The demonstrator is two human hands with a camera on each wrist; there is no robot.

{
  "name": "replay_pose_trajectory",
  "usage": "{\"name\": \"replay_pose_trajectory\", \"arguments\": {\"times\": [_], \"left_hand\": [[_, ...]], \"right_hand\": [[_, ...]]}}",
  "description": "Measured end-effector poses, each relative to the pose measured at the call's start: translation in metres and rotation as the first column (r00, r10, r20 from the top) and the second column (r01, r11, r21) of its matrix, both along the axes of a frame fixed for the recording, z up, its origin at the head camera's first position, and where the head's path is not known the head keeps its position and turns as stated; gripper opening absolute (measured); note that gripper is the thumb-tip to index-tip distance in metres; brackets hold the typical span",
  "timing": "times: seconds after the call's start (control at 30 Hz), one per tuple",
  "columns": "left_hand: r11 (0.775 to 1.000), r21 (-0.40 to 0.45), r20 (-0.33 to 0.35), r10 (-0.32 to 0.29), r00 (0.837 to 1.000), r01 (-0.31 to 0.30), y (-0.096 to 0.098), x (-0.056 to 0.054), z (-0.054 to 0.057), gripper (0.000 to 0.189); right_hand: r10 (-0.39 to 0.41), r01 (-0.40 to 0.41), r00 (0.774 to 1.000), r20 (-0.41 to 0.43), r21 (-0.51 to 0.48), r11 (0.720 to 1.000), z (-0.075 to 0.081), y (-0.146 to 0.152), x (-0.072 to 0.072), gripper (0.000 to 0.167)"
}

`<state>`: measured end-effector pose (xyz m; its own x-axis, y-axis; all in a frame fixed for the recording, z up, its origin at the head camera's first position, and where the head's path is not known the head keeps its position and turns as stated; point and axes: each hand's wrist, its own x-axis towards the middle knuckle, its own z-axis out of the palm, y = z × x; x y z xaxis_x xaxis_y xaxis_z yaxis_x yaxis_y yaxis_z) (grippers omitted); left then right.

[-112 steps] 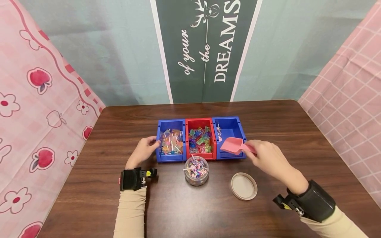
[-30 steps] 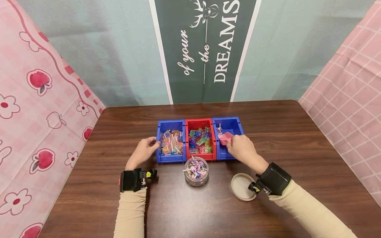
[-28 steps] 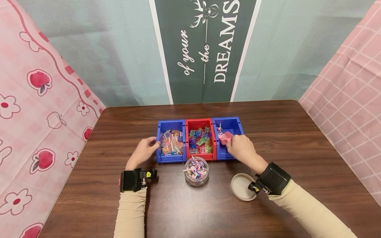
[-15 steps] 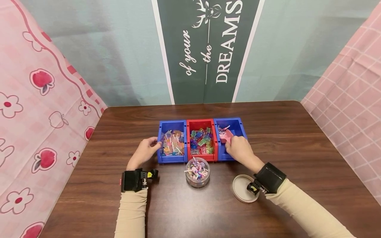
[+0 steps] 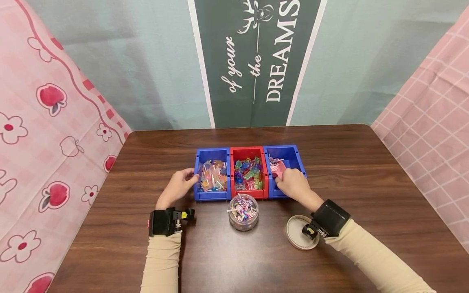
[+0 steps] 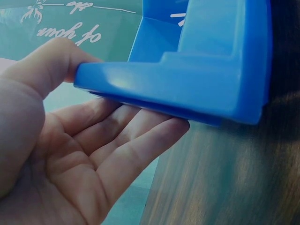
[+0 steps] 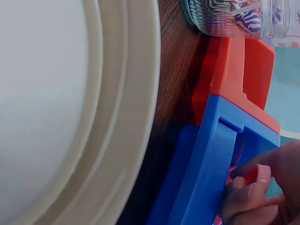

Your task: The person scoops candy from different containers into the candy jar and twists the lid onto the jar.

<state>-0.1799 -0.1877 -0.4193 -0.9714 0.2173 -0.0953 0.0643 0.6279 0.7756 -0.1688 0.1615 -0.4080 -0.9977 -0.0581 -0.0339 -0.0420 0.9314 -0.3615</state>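
Note:
My left hand [image 5: 176, 188] holds the side wall of the left blue bin [image 5: 195, 194]; in the left wrist view, the thumb lies on its rim and the fingers sit against the underside of that edge. My right hand [image 5: 296, 186] grips the handle of a pink scoop [image 5: 279, 167] inside the right blue bin [image 5: 291, 152]. Small striped lollipops [image 5: 273, 162] lie at the scoop's mouth, against that bin's left wall; how many are in the scoop is unclear. The right wrist view shows fingers curled round the pink handle [image 7: 263, 176].
Between the blue bins is a red bin [image 5: 243, 151] of wrapped candies. Clear-wrapped lollipops [image 5: 213, 175] fill the left bin. An uncovered glass jar [image 5: 243, 223] of striped lollipops stands in front, with its round lid [image 5: 301, 236] on the table to the right, under the right wrist camera.
The right hand has lowered the scoop into the right bin and moved it left and forward against the striped lollipops, which have shifted. My left hand has stayed on its bin.

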Motion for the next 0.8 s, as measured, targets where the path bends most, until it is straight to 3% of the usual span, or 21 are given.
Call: {"name": "replay_pose_trajectory", "arguments": {"times": [0.27,0.8], "left_hand": [[1.0,0.004,-0.01,0.003,1.0,-0.003,-0.0003,-0.0014,-0.002,0.038],[1.0,0.007,-0.01,0.01,1.0,-0.01,-0.0003,-0.0002,0.0004,0.038]], "right_hand": [[-0.009,0.009,1.0,0.011,-0.015,1.0,0.0011,-0.0004,-0.0002,0.04],[-0.032,0.03,0.996,-0.085,-0.019,0.999,-0.0066,0.0003,0.0047,0.037]]}}
